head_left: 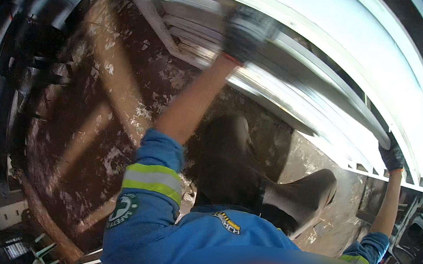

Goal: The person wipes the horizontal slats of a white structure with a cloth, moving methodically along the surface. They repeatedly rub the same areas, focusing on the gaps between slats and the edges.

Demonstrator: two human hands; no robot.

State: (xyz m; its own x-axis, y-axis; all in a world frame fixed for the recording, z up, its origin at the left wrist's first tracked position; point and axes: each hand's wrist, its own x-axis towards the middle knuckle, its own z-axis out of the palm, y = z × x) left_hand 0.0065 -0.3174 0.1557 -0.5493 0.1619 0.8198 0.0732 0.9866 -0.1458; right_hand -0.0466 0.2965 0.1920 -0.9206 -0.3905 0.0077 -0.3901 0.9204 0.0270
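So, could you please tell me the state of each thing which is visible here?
Left hand: gloved, blurred, grip unclear.
Right hand: gloved, at the end of the long pale strip, fingers partly hidden.
Long pale strip: slanting between the two hands.
White panel: brightly lit, washed out.
Left sleeve: pushed up, forearm bare.
Floor: worn, flecked with pale spots, partly sunlit.

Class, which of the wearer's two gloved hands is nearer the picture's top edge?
The left hand; the right hand is lower, toward the right rim.
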